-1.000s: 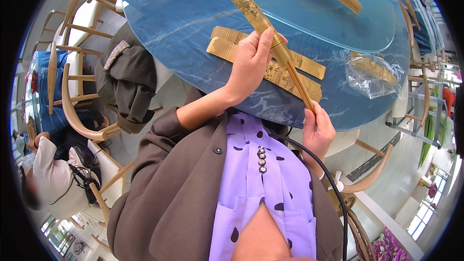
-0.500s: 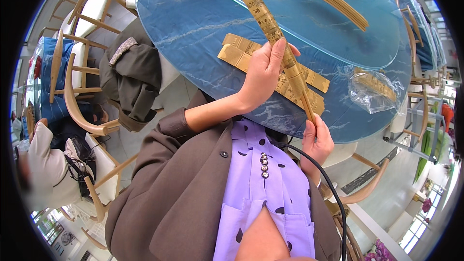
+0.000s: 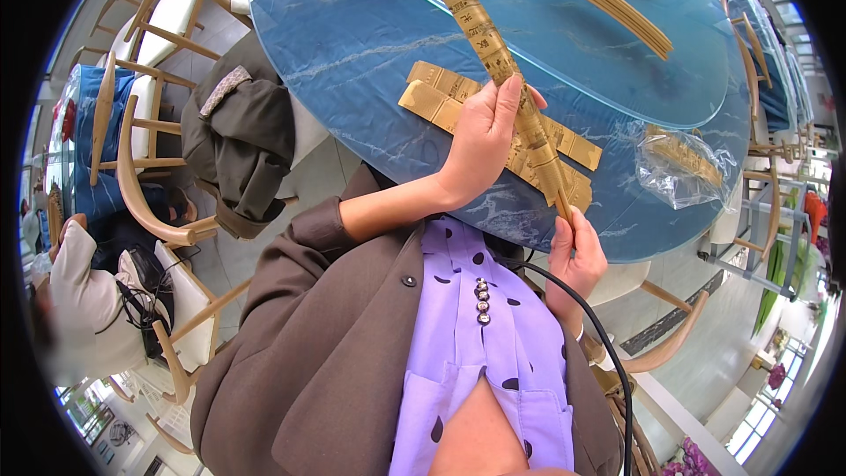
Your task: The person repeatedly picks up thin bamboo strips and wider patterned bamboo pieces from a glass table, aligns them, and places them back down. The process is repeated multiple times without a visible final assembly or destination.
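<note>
My left hand (image 3: pixel 480 137) is closed round the middle of a long gold paper chopstick sleeve (image 3: pixel 474 19) with dark print. The sleeve slants over the table, its flat far end pointing up and left. From its near end a short length of wooden chopsticks (image 3: pixel 563 204) sticks out, pinched between the thumb and fingers of my right hand (image 3: pixel 577 257). The rest of the chopsticks is hidden inside the paper. Beneath my hands, several more gold paper sleeves (image 3: pixel 429 104) lie flat and overlapping on the blue table (image 3: pixel 352 79).
A row of loose wooden chopsticks (image 3: pixel 604 2) lies on the raised glass turntable (image 3: pixel 652 79). To the right sits a clear plastic bag (image 3: pixel 683 172) with gold sleeves in it. A black cable (image 3: pixel 608 344) runs past my right arm. Wooden chairs (image 3: pixel 141 185) and a dark coat (image 3: pixel 238 132) are at the left.
The sleeve has slid down along the chopsticks toward my right hand, so less bare wood shows. My left hand has shifted slightly; my right hand keeps its pinch.
</note>
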The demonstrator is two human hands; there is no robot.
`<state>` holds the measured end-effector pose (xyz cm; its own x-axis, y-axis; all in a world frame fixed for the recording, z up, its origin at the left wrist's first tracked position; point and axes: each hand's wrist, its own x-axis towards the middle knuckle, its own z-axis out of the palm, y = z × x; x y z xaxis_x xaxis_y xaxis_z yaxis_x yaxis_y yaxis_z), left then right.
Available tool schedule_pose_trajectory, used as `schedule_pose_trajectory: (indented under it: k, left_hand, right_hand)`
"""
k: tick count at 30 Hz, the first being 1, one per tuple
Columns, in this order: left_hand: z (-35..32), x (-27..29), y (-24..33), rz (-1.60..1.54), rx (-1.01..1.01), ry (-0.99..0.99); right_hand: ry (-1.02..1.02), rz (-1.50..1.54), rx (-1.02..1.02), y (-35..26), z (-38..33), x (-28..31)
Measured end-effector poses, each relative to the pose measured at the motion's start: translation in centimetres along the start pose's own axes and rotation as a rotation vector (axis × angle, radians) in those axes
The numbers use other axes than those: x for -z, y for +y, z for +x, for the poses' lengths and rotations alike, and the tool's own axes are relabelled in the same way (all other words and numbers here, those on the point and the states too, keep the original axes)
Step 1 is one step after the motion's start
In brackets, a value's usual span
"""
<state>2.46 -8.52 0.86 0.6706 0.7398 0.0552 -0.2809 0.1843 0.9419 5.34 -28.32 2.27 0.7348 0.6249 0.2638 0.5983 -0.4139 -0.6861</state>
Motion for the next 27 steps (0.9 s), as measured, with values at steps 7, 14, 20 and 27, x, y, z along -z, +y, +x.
schedule_pose_trajectory:
  k: [7,14,20,27]
  left_hand:
    - [1.2,0.9,1.4,-0.065,-0.032,0.033]
    - [0.5,0.6,0.5,0.030,-0.007,0.007]
    - [0.5,0.7,0.9,-0.084,-0.007,0.021]
    - [2.5,1.7,1.0,-0.073,-0.097,0.146]
  right_hand:
    - [0.001,0.008,-0.007,-0.1,0.2,0.1]
    - [0.031,-0.015,0.005,0.1,0.3,-0.3]
    - [0.021,-0.005,0.034,-0.1,0.6,-0.4]
    - [-0.054,0.134,-0.075,-1.6,1.1,-0.1]
